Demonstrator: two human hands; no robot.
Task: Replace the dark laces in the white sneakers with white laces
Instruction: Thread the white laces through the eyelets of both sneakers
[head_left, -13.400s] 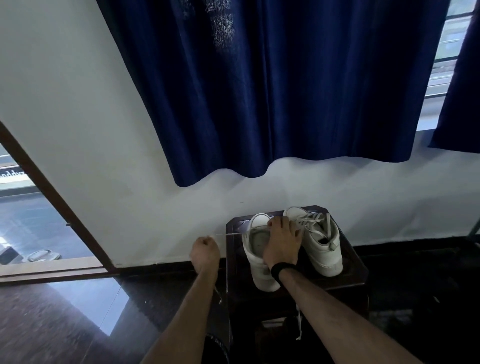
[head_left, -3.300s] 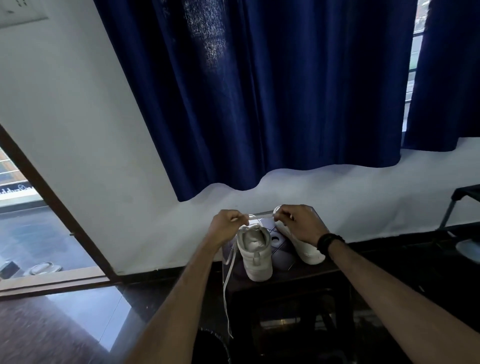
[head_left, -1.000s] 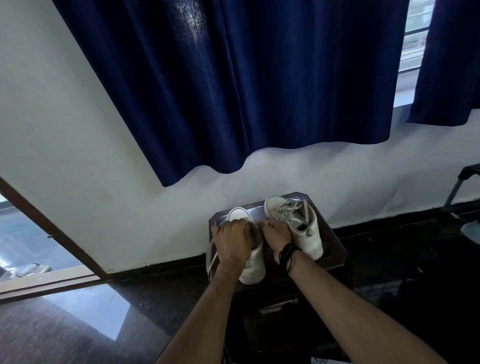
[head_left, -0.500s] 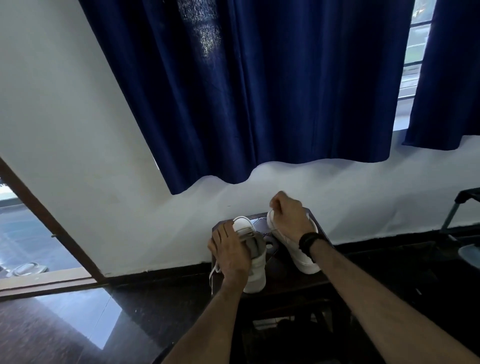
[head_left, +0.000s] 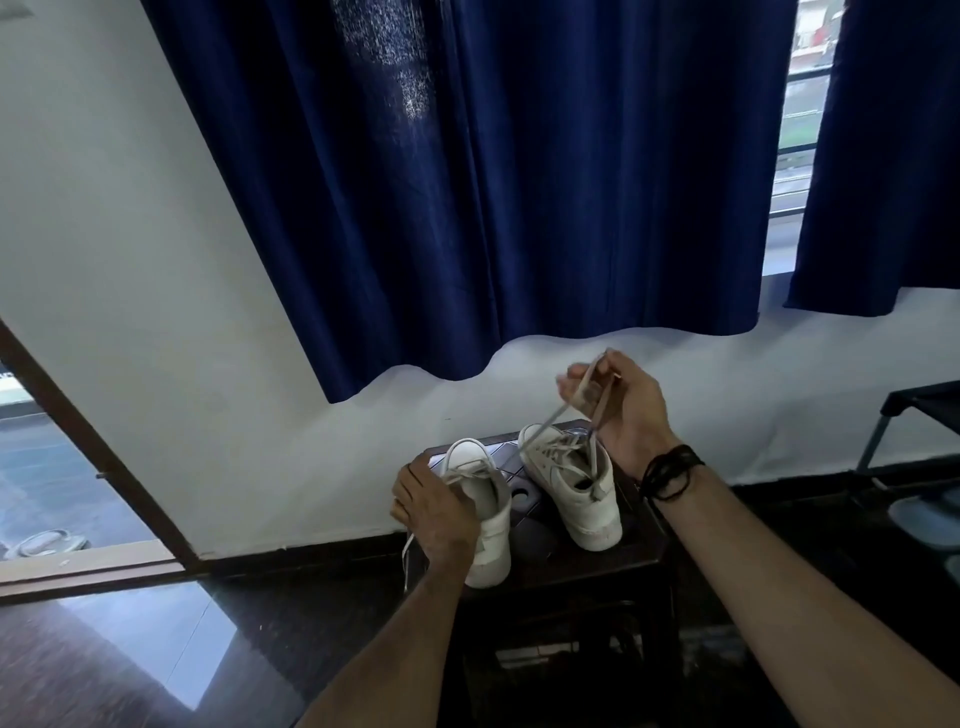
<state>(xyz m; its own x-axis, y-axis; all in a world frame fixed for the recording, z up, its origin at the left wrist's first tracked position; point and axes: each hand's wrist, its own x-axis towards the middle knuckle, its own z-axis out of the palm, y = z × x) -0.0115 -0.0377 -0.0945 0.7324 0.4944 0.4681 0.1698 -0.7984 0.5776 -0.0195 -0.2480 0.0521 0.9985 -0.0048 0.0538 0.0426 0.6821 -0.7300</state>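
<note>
Both white sneakers (head_left: 571, 483) sat on a dark stool (head_left: 644, 540). Right hand (head_left: 621, 402) pinched a white lace (head_left: 553, 415), drawn up taut. Left hand (head_left: 436, 512) gripped the left sneaker (head_left: 485, 499). Step: lacing. Next, probably seat the lace and thread the following eyelet.

Two white sneakers on bench (head_left: 644, 545): left sneaker (head_left: 485, 519), right sneaker (head_left: 576, 488). Two hands: left hand (head_left: 436, 514), right hand (head_left: 626, 402). Two lace strands (head_left: 550, 418) running from right sneaker up to right hand; one loose lace end (head_left: 407, 558) hanging below left hand. One dark band (head_left: 670, 470) on right wrist. Two blue curtains: large curtain (head_left: 493, 182), smaller curtain (head_left: 883, 156) at right edge. One bench. One sandal (head_left: 44, 543) outside doorway, far left.
</note>
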